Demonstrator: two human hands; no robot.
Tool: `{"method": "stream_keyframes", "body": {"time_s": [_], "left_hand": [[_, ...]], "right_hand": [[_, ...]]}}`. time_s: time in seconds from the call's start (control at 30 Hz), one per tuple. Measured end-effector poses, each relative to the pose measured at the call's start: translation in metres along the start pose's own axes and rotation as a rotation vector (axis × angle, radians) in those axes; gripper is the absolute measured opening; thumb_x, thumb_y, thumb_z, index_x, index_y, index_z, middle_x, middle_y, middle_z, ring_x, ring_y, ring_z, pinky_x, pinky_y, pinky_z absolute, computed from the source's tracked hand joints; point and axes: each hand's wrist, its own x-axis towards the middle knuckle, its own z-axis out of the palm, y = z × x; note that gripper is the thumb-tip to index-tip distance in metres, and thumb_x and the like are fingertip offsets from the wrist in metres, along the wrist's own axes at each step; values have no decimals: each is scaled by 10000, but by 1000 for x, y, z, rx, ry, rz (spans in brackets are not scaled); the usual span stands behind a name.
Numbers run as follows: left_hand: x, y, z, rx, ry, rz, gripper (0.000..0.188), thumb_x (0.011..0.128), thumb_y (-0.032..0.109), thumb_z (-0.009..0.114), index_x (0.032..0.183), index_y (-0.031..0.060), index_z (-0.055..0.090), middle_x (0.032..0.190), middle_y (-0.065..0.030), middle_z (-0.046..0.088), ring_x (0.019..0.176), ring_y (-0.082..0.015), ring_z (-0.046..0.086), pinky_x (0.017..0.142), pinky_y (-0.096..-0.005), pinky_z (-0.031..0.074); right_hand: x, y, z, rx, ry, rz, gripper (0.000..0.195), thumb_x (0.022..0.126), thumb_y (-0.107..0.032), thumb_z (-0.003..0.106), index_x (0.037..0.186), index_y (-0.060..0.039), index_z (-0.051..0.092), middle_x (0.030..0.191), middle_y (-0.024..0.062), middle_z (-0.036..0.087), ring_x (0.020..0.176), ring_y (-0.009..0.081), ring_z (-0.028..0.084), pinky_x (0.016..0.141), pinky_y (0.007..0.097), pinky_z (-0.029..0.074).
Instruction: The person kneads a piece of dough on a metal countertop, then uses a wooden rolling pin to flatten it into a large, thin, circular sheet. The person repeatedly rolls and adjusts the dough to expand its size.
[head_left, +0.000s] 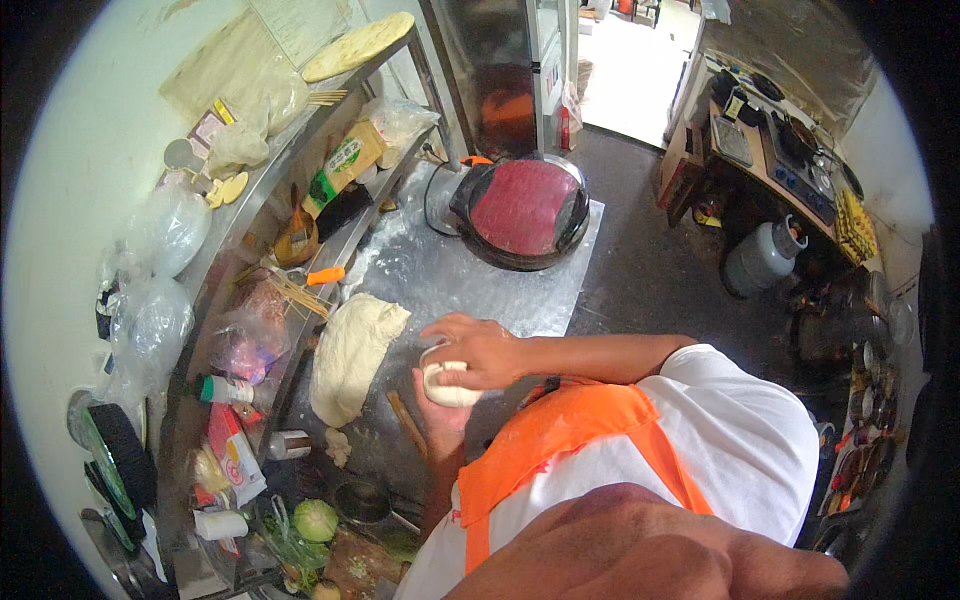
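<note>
A round ball of white dough (448, 384) lies between my two hands, near the orange apron. My left hand (439, 409) cups it from below and the side, its palm partly hidden. Over the top of the ball, my right hand (478, 351) bends its fingers onto the dough. To the left of both hands rests a large slab of dough (352, 352) on the floured metal worktop (420, 277). A small dough scrap (337, 447) sits below the slab, and a wooden stick (407, 424) lies beside my left hand.
A round electric griddle with a red lid (525, 206) stands at the worktop's far end. Along the left run metal shelves (217, 262) with bags, bottles and skewers. A cabbage (316, 520) and a cutting board (360, 562) are at the lower left. A gas cylinder (761, 255) stands at right.
</note>
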Motion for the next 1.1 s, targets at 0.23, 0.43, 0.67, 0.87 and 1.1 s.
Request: {"method": "stream_keyframes", "body": {"time_s": [0.23, 0.43, 0.67, 0.87, 1.1], "left_hand": [[31, -8, -23, 415, 149, 73, 519, 977, 357, 652, 1368, 47, 510, 1315, -104, 605, 1193, -274, 605, 997, -436, 508], [52, -18, -28, 1655, 2, 492, 473, 809, 267, 807, 1187, 32, 643, 1189, -166, 645, 1071, -331, 645, 897, -432, 530], [39, 6, 44, 2006, -557, 668, 692, 849, 326, 773, 1446, 143, 473, 1440, -125, 482, 1247, -329, 541, 934, -441, 540], [38, -20, -5, -42, -37, -176, 826, 901, 778, 463, 1487, 198, 425, 1433, -122, 536, 1269, -364, 557, 868, -628, 543], [16, -5, -34, -246, -99, -331, 763, 885, 671, 624, 1433, 153, 504, 1309, -112, 637, 1126, -365, 659, 853, -643, 556]], "right_hand": [[-42, 61, 63, 52, -18, 647, 248, 967, -266, 577, 936, -76, 733, 863, 163, 710, 768, 385, 676, 721, 474, 537], [-91, 110, 114, 480, -72, 1471, 376, 922, -324, 663, 768, 11, 737, 812, 121, 742, 708, 279, 691, 646, 439, 522], [-146, 137, 101, 1738, 64, 1300, 301, 965, -226, 604, 1189, -40, 678, 1134, 121, 702, 1035, 263, 692, 900, 437, 563], [-31, 82, 4, 1126, 130, 1141, 161, 932, -159, 684, 904, -7, 732, 868, 106, 756, 697, 214, 712, 642, 372, 581], [-6, 46, 20, 186, -131, 276, 196, 927, -196, 685, 835, -26, 718, 749, 135, 699, 636, 288, 678, 579, 382, 514]]}}
